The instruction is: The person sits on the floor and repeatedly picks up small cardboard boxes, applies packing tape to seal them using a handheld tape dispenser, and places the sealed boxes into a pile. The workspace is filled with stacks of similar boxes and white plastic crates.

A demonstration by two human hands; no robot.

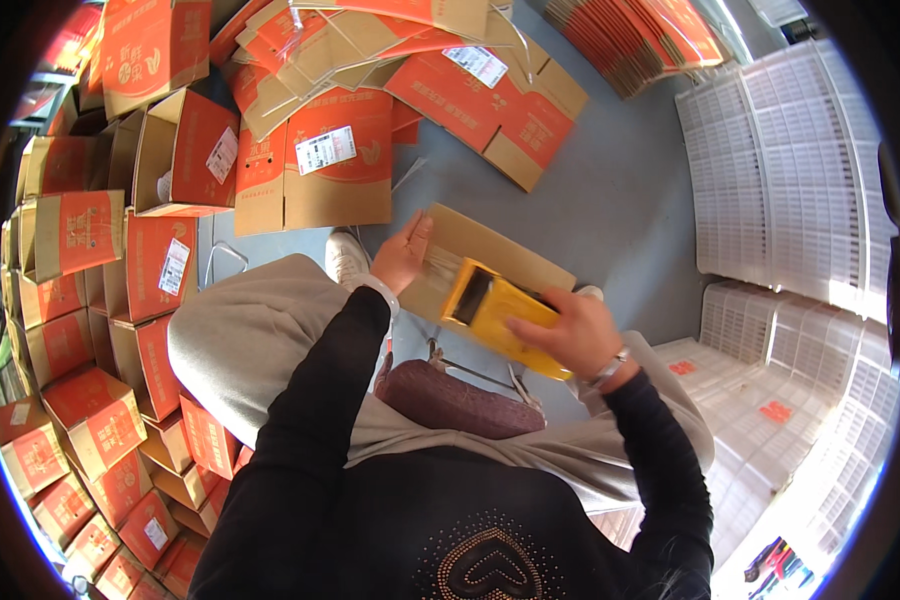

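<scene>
Between my knees is a brown cardboard box (495,251), tilted, with one side towards me. The fingers of my left hand (403,253) grip its left end. My right hand (574,334) is closed around a yellow tape dispenser (510,319), held over the near right part of the box. A clear strip, apparently tape, shows on the cardboard near the left end. The dispenser hides part of the box. Below them, a dark purple padded stool seat (457,397) shows between my thighs.
Red and brown open cartons (150,262) are stacked at the left. Flattened cartons (487,97) lie on the grey floor (615,202) ahead, with a bundle of flat cartons (637,37) at the upper right. White plastic crates (772,165) are stacked along the right.
</scene>
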